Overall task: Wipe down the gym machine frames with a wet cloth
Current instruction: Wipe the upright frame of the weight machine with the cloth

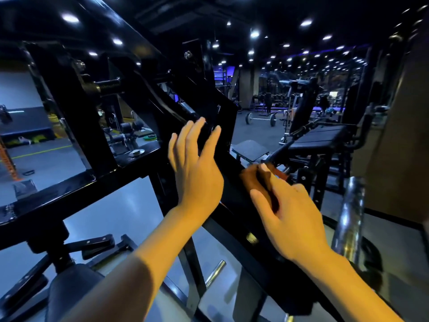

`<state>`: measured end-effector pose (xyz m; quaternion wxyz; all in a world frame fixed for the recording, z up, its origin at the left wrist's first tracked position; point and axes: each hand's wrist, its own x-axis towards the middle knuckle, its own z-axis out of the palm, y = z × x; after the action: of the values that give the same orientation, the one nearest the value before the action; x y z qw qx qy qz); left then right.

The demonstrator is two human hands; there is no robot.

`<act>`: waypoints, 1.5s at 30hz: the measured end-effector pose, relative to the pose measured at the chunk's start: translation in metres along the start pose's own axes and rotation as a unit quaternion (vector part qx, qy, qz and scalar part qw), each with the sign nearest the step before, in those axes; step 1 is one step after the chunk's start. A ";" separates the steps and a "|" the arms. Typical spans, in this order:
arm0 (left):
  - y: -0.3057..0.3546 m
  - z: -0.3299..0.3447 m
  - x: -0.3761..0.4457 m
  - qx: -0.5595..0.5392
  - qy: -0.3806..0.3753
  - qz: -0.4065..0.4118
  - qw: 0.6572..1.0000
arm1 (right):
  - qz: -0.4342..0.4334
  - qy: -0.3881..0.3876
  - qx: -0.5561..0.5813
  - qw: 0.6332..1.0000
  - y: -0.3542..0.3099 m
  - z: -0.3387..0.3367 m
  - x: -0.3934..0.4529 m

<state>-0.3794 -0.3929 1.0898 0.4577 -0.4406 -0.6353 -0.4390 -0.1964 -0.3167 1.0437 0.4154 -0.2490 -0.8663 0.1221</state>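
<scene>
A black gym machine frame [76, 126] fills the left and centre, with a thick slanted beam [234, 175] running down to the right. My left hand [197, 168] lies flat against that beam's left side, fingers straight and spread. My right hand [287, 212] grips a dark brown cloth [250, 180] and presses it onto the beam's upper face, just right of my left hand. The cloth is bunched and partly hidden under my fingers.
A chrome bar [348, 219] rises at the right, close to my right wrist. A black padded bench [322, 138] stands behind the beam. A barbell [261, 118] lies on the floor further back. A padded seat [72, 291] sits at lower left.
</scene>
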 end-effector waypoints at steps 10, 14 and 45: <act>0.034 0.015 0.003 -0.007 -0.209 0.127 0.970 | 0.026 0.019 0.021 0.999 0.003 -0.004 0.002; 0.042 0.016 0.004 -0.017 -0.165 0.125 0.978 | 0.047 0.012 -0.004 0.999 0.038 -0.022 -0.044; 0.094 0.038 -0.061 -0.026 -0.180 0.060 0.982 | 0.013 -0.084 0.084 0.993 0.138 -0.068 -0.139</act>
<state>-0.2846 -0.3451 1.0375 0.3496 -0.5613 -0.6681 -0.3412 -0.0241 -0.2739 0.9374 0.3585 -0.2137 -0.8817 0.2203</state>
